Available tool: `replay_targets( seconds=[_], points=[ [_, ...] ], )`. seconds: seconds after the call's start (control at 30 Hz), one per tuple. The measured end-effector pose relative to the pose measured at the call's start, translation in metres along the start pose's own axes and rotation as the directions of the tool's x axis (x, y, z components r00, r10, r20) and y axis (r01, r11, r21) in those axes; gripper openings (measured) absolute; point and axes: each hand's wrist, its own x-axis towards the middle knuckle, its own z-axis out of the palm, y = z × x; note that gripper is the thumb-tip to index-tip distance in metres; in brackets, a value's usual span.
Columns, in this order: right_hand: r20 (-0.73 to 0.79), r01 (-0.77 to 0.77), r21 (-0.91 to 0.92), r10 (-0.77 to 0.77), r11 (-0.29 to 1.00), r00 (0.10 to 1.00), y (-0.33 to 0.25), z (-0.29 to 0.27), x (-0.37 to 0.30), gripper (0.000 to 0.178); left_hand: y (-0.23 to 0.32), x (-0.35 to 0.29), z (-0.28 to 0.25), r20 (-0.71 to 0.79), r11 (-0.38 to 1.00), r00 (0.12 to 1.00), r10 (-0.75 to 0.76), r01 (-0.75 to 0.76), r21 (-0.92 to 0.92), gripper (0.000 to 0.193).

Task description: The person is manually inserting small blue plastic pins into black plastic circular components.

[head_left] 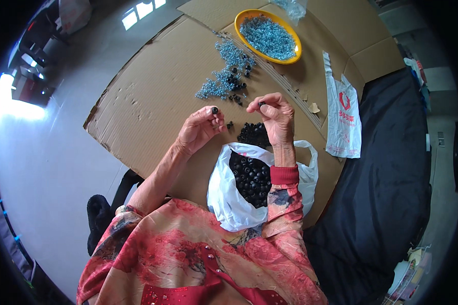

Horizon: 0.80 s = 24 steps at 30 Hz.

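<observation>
My left hand pinches a small black round part with a hole in its end between thumb and fingertip. Across a short gap, my right hand has its fingers closed on another small black piece, whose exact shape is too small to make out. Below both hands a white plastic bag gapes, filled with black round parts like the one on the left. Partly behind my right hand lies a heap of smaller black pieces.
Tiny pale blue pieces are strewn over the cardboard, mixed with several black ones. Farther back sits a yellow bowl full of blue pieces. A flat white plastic bag lies at right, beside black cloth.
</observation>
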Motion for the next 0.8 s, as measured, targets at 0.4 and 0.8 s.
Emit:
replay_targets(
  seconds=[0.4,0.8],
  points=[
    [-0.003,0.152,0.072,-0.152,0.986,0.988,-0.033,0.032,0.002,0.017,0.006,0.019,0.098,0.01,0.991,0.999,-0.039,0.04,-0.126,0.018],
    [-0.011,0.148,0.18,-0.148,0.972,0.989,-0.054,0.04,0.0,0.018,0.008,0.02,0.12,0.101,0.999,0.995,0.0,0.004,-0.037,0.022]
  ],
)
